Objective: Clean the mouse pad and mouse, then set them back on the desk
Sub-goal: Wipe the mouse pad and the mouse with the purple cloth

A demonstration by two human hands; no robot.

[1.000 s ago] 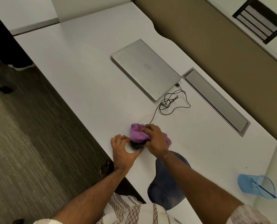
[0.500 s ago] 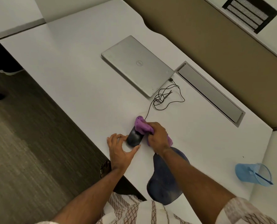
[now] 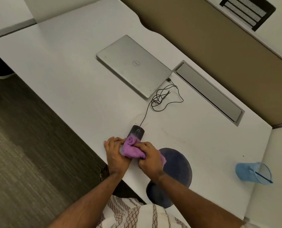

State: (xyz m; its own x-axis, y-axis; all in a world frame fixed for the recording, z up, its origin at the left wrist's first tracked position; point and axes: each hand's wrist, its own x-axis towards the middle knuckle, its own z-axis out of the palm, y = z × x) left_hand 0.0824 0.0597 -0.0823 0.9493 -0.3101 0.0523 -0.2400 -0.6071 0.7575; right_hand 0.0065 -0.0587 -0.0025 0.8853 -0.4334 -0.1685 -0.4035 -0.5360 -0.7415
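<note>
A black wired mouse [image 3: 136,132] lies on the white desk [image 3: 67,66] near its front edge. Its near end is covered by a bunched purple cloth [image 3: 131,148]. My right hand [image 3: 151,159] grips that cloth and presses it on the mouse's rear. My left hand [image 3: 115,153] rests on the desk at the mouse's left side, fingers touching it and partly under the cloth. A dark blue mouse pad [image 3: 178,165] with a wrist rest lies on the desk just right of my right hand, partly hidden by my right forearm.
A shut silver laptop [image 3: 133,65] lies at the back, with the mouse's tangled cable [image 3: 161,99] running to it. A long grey cable tray lid [image 3: 207,91] sits along the brown partition. A blue mesh cup [image 3: 252,173] lies on its side at the right.
My right hand has dragged the cloth from the mouse's front end back toward me, baring the front of the mouse. My left hand stays beside it.
</note>
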